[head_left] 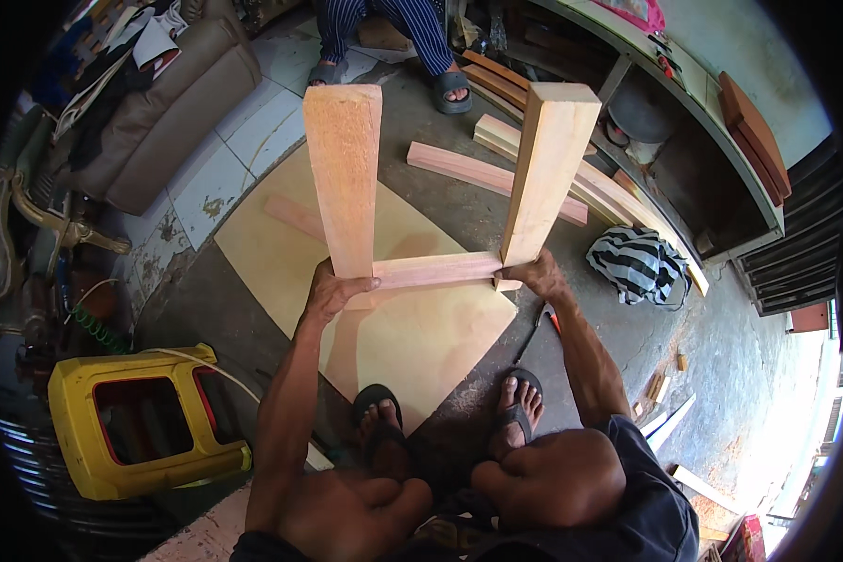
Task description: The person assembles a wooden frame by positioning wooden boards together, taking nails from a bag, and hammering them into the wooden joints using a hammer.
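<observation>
Both my hands grip a wooden frame made of two upright posts joined by a low crosspiece. My left hand [332, 291] is closed around the foot of the left post [343, 187], its thumb lying across the front. At the foot of the right post [545, 178], my right hand [536, 276] is closed where the post meets the crosspiece [437, 271]. Beneath the frame lies a plywood sheet [440, 347] on the floor. My palms are hidden behind the wood.
Loose timber pieces [487, 181] lie beyond the frame. A striped cloth bundle [635, 267] and a screwdriver-like tool [537, 330] are on the right. A yellow plastic stool [145, 421] stands at the left. Another person's sandalled feet [452, 91] are at the far side.
</observation>
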Action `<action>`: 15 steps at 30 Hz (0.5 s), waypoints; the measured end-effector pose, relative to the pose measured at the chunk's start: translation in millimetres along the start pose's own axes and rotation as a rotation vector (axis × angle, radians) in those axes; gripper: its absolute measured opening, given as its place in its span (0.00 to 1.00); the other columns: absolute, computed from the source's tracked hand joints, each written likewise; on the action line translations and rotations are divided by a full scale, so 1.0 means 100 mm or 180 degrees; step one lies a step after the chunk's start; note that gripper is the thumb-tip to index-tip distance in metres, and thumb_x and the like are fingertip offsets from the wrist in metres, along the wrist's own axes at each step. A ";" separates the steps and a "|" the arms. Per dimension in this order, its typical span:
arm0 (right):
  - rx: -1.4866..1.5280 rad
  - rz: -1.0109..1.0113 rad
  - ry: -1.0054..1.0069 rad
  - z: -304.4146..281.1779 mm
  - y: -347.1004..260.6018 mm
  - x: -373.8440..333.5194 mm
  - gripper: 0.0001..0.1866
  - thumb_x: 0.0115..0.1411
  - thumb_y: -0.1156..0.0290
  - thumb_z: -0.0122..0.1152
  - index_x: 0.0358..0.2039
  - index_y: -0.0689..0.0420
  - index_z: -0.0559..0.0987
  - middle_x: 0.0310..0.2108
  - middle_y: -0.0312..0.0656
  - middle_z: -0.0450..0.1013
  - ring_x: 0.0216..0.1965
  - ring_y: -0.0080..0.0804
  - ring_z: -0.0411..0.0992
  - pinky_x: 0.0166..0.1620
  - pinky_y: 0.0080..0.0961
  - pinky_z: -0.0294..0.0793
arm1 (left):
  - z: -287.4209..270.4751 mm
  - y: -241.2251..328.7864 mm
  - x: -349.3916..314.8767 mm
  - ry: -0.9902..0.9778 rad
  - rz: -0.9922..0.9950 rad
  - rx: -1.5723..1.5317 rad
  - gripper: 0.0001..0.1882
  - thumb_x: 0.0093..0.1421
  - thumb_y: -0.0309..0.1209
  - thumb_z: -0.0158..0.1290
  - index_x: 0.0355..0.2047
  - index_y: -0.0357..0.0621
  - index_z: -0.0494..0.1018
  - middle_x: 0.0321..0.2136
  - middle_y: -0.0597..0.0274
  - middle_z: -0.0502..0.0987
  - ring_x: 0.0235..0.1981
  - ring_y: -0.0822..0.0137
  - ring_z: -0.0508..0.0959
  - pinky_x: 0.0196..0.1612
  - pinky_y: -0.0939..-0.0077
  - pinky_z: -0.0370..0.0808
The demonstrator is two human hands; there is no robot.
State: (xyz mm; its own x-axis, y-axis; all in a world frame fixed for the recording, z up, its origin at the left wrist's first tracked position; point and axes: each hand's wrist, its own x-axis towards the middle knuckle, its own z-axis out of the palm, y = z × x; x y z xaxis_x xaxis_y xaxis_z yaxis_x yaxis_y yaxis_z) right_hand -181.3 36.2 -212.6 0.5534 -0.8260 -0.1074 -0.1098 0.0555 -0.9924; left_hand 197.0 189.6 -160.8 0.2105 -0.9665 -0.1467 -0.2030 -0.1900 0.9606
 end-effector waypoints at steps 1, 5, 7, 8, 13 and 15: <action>-0.0020 0.0065 0.0002 0.04 -0.03 0.00 0.22 0.49 0.72 0.80 0.44 0.60 0.82 0.39 0.38 0.81 0.42 0.27 0.78 0.49 0.27 0.77 | -0.03 0.00 -0.02 0.0013 0.0005 0.0024 0.26 0.44 0.33 0.72 0.43 0.34 0.77 0.37 0.56 0.82 0.40 0.63 0.81 0.47 0.69 0.76; -0.0153 0.0361 0.0069 0.09 -0.29 -0.11 0.20 0.48 0.73 0.80 0.42 0.61 0.83 0.38 0.38 0.82 0.41 0.27 0.78 0.48 0.27 0.77 | -0.16 0.28 -0.01 -0.0162 -0.0108 0.0116 0.28 0.43 0.31 0.72 0.44 0.34 0.77 0.39 0.55 0.82 0.42 0.65 0.80 0.48 0.69 0.77; 0.0002 0.0510 0.0106 0.19 -0.25 -0.14 0.20 0.48 0.74 0.80 0.41 0.61 0.83 0.37 0.38 0.82 0.40 0.27 0.78 0.48 0.27 0.77 | -0.29 0.61 0.08 -0.0250 0.0127 0.0346 0.29 0.43 0.31 0.72 0.45 0.34 0.76 0.39 0.55 0.82 0.42 0.65 0.80 0.48 0.69 0.77; 0.0414 0.0472 0.0164 0.23 -0.10 -0.15 0.21 0.47 0.74 0.80 0.42 0.62 0.83 0.39 0.39 0.82 0.41 0.28 0.78 0.49 0.28 0.76 | -0.30 0.88 0.16 -0.0366 0.0380 0.0458 0.30 0.43 0.31 0.72 0.46 0.34 0.76 0.40 0.54 0.82 0.41 0.64 0.81 0.47 0.69 0.77; 0.0972 0.0252 0.0380 0.66 0.31 -0.13 0.29 0.46 0.63 0.82 0.46 0.63 0.80 0.41 0.42 0.80 0.43 0.32 0.77 0.50 0.31 0.76 | -0.06 1.98 0.50 -0.0563 0.0998 0.1770 0.33 0.41 0.32 0.70 0.49 0.36 0.76 0.40 0.49 0.83 0.40 0.58 0.83 0.46 0.67 0.77; 0.0858 0.0434 0.0330 0.78 0.34 -0.12 0.30 0.47 0.60 0.81 0.45 0.65 0.81 0.40 0.43 0.80 0.41 0.33 0.77 0.47 0.30 0.76 | 0.23 2.38 0.53 -0.0851 0.0486 0.2584 0.35 0.38 0.31 0.70 0.51 0.36 0.76 0.38 0.47 0.82 0.40 0.56 0.81 0.48 0.66 0.76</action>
State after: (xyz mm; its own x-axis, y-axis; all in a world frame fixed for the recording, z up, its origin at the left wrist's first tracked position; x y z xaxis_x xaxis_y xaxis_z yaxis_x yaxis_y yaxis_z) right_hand -127.6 91.5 -249.5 0.4601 -0.8527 -0.2476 0.0532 0.3048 -0.9509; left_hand 138.1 89.0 55.1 -0.0858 -0.9802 -0.1783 -0.8518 -0.0207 0.5235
